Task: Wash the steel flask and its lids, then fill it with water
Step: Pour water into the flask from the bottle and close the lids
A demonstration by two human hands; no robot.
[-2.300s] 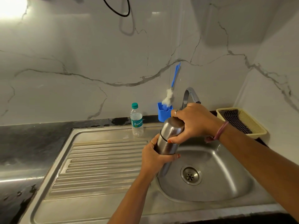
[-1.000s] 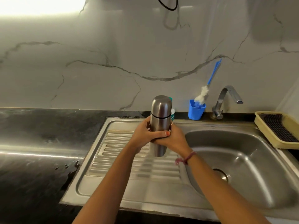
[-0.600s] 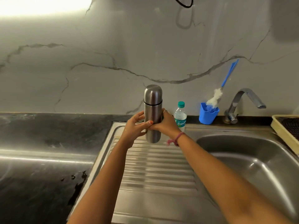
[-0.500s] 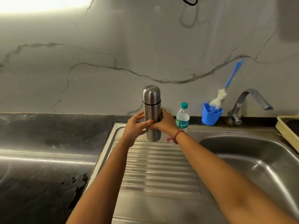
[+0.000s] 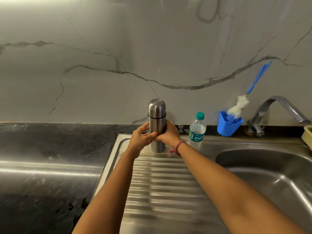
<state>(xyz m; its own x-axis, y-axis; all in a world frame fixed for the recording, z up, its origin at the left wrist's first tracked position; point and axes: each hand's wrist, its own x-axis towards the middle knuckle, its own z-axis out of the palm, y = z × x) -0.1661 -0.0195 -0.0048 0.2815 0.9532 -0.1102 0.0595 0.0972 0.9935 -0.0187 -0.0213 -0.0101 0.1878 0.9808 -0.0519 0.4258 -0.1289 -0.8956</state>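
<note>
I see the flask [image 5: 157,125] upright, its cap on, at the back of the ribbed drainboard [image 5: 162,183], close to the marble wall [image 5: 118,48]. Its base looks to be at or just above the steel; I cannot tell whether it touches. Both hands are closed around its lower body. My left hand [image 5: 142,138] wraps it from the left, thumb across the front with an orange-painted nail showing. My right hand [image 5: 168,135] grips from the right and behind, a ring on one finger, a pink thread band [image 5: 177,146] at the wrist. The two hands overlap at the front of the flask.

Just right of the flask stands a small water bottle [image 5: 197,130] with a green cap, apart from my right hand. Further right a blue cup [image 5: 228,124] holds a bottle brush [image 5: 253,85] with white bristles and a blue handle leaning on the wall. Beyond it is the tap [image 5: 276,108], its spout over the basin [image 5: 270,166]. A yellow tray edge [image 5: 307,135] shows at the far right. The dark surface [image 5: 50,149] to the left is wet and streaked.
</note>
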